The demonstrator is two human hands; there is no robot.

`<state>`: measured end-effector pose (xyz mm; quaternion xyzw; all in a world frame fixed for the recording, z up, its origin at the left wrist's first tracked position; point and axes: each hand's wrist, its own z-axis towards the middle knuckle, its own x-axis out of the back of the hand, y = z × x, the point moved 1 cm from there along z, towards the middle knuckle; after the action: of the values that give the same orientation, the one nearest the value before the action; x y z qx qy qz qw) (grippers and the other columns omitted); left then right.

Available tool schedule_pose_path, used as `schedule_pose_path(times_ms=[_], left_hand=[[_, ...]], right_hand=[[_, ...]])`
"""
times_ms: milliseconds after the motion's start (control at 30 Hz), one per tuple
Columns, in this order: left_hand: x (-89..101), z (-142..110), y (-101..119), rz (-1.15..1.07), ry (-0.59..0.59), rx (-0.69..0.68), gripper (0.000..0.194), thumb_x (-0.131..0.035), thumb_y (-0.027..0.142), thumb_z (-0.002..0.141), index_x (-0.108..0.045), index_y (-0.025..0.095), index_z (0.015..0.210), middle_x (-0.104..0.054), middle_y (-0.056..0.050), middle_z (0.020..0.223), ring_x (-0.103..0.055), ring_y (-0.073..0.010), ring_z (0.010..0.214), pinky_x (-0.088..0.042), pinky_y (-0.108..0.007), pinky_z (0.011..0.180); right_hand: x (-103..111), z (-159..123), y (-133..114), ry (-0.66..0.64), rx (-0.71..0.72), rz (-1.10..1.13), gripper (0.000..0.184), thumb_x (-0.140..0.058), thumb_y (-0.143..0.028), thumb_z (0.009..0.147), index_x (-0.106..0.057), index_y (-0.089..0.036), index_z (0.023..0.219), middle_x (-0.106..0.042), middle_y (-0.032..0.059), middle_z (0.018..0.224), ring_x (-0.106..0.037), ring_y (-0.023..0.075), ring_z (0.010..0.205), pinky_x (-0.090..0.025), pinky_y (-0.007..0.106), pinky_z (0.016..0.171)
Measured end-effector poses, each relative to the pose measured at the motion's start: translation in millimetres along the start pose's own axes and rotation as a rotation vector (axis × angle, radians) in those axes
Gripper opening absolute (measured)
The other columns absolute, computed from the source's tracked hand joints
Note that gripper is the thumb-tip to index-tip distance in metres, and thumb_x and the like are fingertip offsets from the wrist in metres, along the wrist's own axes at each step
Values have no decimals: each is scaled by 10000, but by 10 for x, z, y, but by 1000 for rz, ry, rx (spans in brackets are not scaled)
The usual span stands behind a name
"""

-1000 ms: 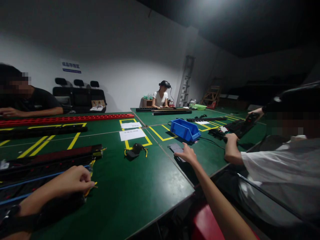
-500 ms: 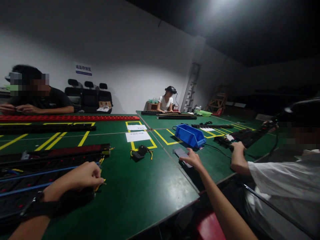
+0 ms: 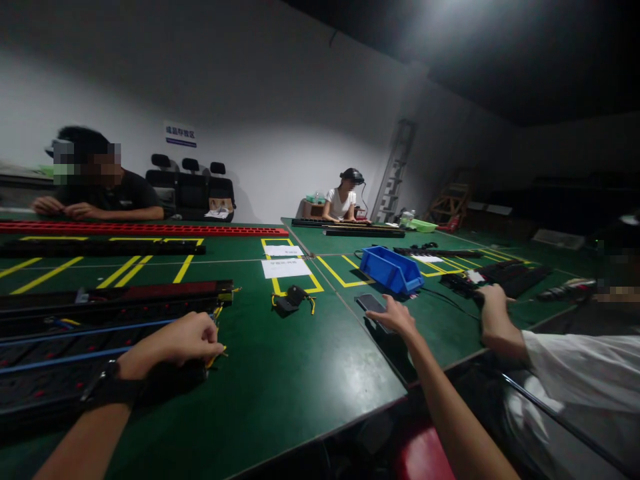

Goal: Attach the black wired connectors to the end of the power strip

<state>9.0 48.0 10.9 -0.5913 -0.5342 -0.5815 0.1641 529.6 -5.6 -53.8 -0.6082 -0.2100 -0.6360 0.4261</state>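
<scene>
My left hand (image 3: 187,339) is closed in a pinch on a thin yellow wire (image 3: 223,351) at the right end of a black power strip (image 3: 60,390). Small red dots and blue lengthwise strips show along the black strips, partly covered by my wrist and watch. My right hand (image 3: 397,317) grips the near end of a dark smartphone (image 3: 369,303), thumb on its left side; its underside is hidden. Between my hands, farther back, lies a small black part with yellow wire ends (image 3: 293,301).
A blue bin (image 3: 390,270) stands beyond the phone. Paper sheets (image 3: 286,268) lie inside yellow tape marks. A long red rail (image 3: 140,229) runs along the back left. At right, a co-worker's hand (image 3: 493,303) rests by black strips. The green table's edge (image 3: 320,433) is near me.
The whole view has shifted, so things sit farther right. The phone's screen looks darker and its angle differs slightly. The right co-worker's tool is lower. My left hand keeps its pinch.
</scene>
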Motion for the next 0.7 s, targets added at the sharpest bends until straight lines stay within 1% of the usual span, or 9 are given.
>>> schedule_pose_path(times_ms=[100, 167, 233, 300, 367, 433, 533, 633, 700], left_hand=[[-4, -8, -12, -4, -11, -21, 451, -584, 603, 719, -673, 165, 652, -691, -69, 646, -506, -131, 445, -329, -246, 429], [-11, -7, -33, 0, -23, -41, 444, -590, 589, 727, -682, 159, 661, -696, -75, 651, -508, -127, 438, -335, -248, 432], [-15, -12, -49, -25, -18, -72, 434, -588, 571, 744, -698, 155, 693, -698, -76, 656, -510, -124, 446, -338, -245, 437], [-16, -25, -50, -31, -18, -80, 425, -589, 562, 745, -699, 154, 697, -689, -72, 642, -512, -128, 440, -341, -249, 436], [-12, -45, -33, -24, -19, -81, 409, -573, 541, 758, -691, 157, 684, -681, -67, 633, -522, -135, 435, -352, -253, 437], [-7, -66, -8, -17, -15, -72, 406, -554, 528, 772, -670, 160, 647, -665, -62, 598, -532, -142, 425, -363, -257, 445], [-1, -81, 12, -37, 20, -59, 451, -519, 547, 808, -648, 164, 609, -673, -66, 580, -531, -138, 409, -367, -259, 456], [3, -64, 6, -68, 71, -63, 512, -482, 580, 850, -654, 160, 613, -715, -83, 635, -504, -112, 394, -352, -254, 459], [10, -40, -2, -68, 120, -70, 547, -463, 599, 873, -646, 160, 602, -714, -87, 624, -497, -106, 404, -343, -253, 470]], right_hand=[[106, -174, -359, 90, 44, 44, 760, -600, -626, 837, -484, -196, 1453, -596, 204, 1339, -536, 387, 1245, -468, 494, 938], [161, -324, -743, 141, 183, 153, 606, -562, -554, 889, -550, -197, 1379, -643, 160, 1274, -570, 334, 1196, -469, 437, 945], [194, -488, -1195, 106, 407, 312, 486, -548, -491, 919, -609, -187, 1292, -696, 122, 1160, -629, 266, 1088, -483, 353, 900], [198, -639, -1641, 17, 580, 411, 368, -548, -448, 927, -672, -208, 1177, -728, 81, 1068, -663, 222, 968, -489, 303, 835], [163, -744, -2010, -44, 667, 411, 267, -518, -379, 942, -719, -240, 1050, -745, 49, 1011, -671, 212, 921, -482, 286, 799], [81, -783, -2254, -18, 663, 376, 260, -500, -298, 938, -733, -240, 1038, -751, 49, 1016, -669, 220, 950, -474, 287, 814], [-107, -734, -2357, 14, 556, 314, 326, -451, -215, 946, -725, -223, 1122, -745, 70, 1087, -659, 225, 1006, -468, 288, 840], [-270, -634, -2236, -14, 483, 255, 352, -415, -215, 970, -725, -214, 1136, -732, 84, 1094, -655, 223, 1003, -464, 294, 841], [-323, -567, -2116, -17, 441, 245, 345, -416, -245, 983, -716, -214, 1150, -718, 91, 1098, -652, 231, 1004, -462, 301, 833]])
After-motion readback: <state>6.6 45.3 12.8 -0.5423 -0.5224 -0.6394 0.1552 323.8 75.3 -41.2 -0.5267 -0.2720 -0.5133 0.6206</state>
